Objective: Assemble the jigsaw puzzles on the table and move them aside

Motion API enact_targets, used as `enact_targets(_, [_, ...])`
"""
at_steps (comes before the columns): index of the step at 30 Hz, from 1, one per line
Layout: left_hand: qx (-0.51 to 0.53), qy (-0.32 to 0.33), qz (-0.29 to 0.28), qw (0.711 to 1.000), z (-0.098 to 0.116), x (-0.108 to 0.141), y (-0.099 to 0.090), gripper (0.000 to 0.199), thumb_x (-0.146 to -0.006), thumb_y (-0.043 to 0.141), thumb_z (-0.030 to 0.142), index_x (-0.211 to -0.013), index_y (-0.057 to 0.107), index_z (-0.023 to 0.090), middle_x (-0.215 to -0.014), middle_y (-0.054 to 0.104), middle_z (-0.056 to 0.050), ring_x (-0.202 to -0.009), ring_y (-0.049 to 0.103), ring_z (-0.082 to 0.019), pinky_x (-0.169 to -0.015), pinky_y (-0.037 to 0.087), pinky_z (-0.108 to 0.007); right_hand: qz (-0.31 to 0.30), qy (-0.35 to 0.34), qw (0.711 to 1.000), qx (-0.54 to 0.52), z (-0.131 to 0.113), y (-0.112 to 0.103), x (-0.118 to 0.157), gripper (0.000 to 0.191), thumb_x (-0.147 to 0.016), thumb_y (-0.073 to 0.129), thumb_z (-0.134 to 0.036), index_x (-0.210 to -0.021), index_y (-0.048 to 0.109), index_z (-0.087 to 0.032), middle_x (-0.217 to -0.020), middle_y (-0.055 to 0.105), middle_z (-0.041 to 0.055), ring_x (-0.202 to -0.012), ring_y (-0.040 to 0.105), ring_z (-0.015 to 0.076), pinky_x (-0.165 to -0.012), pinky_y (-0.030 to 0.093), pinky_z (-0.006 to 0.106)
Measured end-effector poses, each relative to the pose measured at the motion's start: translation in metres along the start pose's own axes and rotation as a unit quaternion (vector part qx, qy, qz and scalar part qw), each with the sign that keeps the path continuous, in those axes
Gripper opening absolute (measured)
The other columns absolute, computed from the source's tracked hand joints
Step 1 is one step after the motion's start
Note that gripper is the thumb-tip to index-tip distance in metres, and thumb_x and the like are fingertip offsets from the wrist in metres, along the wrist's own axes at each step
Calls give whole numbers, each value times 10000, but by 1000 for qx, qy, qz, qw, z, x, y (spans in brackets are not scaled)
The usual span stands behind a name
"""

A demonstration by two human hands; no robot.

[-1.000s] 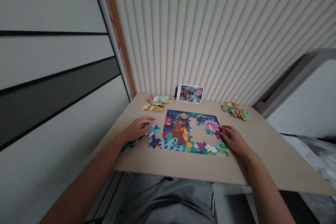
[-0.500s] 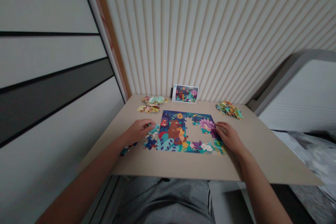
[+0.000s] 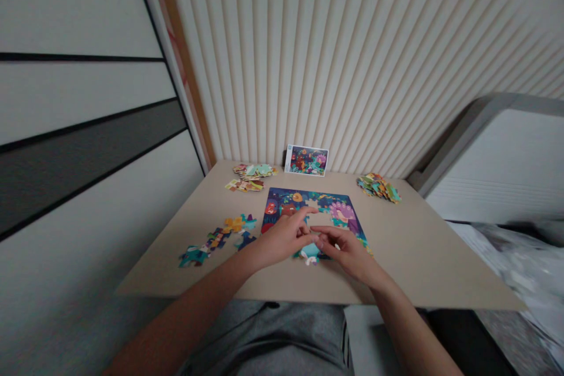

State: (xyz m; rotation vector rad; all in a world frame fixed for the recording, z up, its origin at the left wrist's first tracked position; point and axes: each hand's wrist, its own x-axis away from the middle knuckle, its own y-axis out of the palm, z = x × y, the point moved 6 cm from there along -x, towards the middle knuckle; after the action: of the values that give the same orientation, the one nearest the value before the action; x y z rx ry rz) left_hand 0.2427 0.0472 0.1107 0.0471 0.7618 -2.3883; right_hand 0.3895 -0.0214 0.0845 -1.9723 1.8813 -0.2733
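Note:
Over the lower middle of the partly assembled jigsaw puzzle, my two hands meet. My left hand pinches a light-blue and white puzzle piece, with its index finger stretched out above. The fingertips of my right hand close on the same piece from the right. Both hands hide much of the puzzle's bear and lower border, and a gap of bare tabletop shows in its middle. Loose puzzle pieces lie in a slanting row left of the puzzle.
At the table's back stands a picture card showing the puzzle scene. A pile of pieces is at the back left, another pile at the back right. A pleated curtain hangs behind, and white panels rise at the left.
My left hand has moved right from the loose pieces to the puzzle, bringing a light-blue piece. My right hand has left the puzzle's right edge and come inward to meet it.

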Motion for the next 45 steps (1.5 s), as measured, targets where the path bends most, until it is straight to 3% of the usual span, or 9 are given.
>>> enact_targets(4, [-159,40,87,983,1,15,-4,306,-1010,539,307,-1307,550,234,-1105,691,-58,-1018,660,-206,-900,515,-341,93,39,995,-11,40,-40,8,513,-941,604,-472,-1377,624,-203,-841,633,17,-693,539,138,-624,446,255])
enact_targets(6, [-233,73,74,967,0,30,4,198,-1019,522,295,-1177,627,240,-1124,688,-57,-1078,639,-220,-958,498,-367,134,61,989,-12,58,-62,14,568,-922,609,-497,-1407,595,-200,-884,649,32,-687,564,142,-615,470,261])
enact_targets(10, [-305,82,75,946,-9,56,23,247,-1005,520,224,-1236,608,236,-1181,664,-73,-1129,601,-240,-992,489,-412,158,94,983,-7,80,-88,20,568,-879,648,-516,-1338,645,-181,-930,677,62,-721,633,167,-681,533,309])
enact_targets(14, [-321,97,49,941,-13,66,39,261,-987,532,190,-1232,612,236,-1242,648,-68,-1192,566,-248,-1066,442,-457,146,84,985,36,83,-89,17,498,-869,660,-490,-1245,693,-164,-858,681,54,-715,610,165,-665,512,291])
enact_targets(19, [-320,97,33,942,-13,66,42,226,-998,528,211,-1188,648,241,-1254,670,-48,-1228,563,-233,-1094,426,-455,115,73,988,72,80,-77,14,460,-888,635,-442,-1242,680,-151,-775,640,15,-682,561,148,-631,464,264])
enact_targets(33, [-319,94,31,943,-13,67,42,234,-998,524,217,-1187,661,237,-1258,677,-57,-1224,571,-241,-1076,440,-460,126,72,975,167,81,-92,22,403,-901,606,-375,-1237,686,-169,-885,709,38,-743,619,174,-694,473,293])
enact_targets(40, [-323,91,22,942,-15,67,43,244,-1006,515,219,-1213,644,226,-1286,667,-54,-1237,556,-244,-1089,426,-463,117,67,965,227,81,-88,23,370,-902,607,-356,-1209,698,-171,-926,730,62,-781,637,201,-741,486,322])
enact_targets(45, [-321,98,31,942,-13,67,42,243,-998,527,215,-1203,655,232,-1267,679,-54,-1225,570,-239,-1075,441,-454,122,36,946,297,74,-87,22,295,-888,622,-330,-1113,741,-181,-1000,725,99,-909,642,245,-849,481,368])
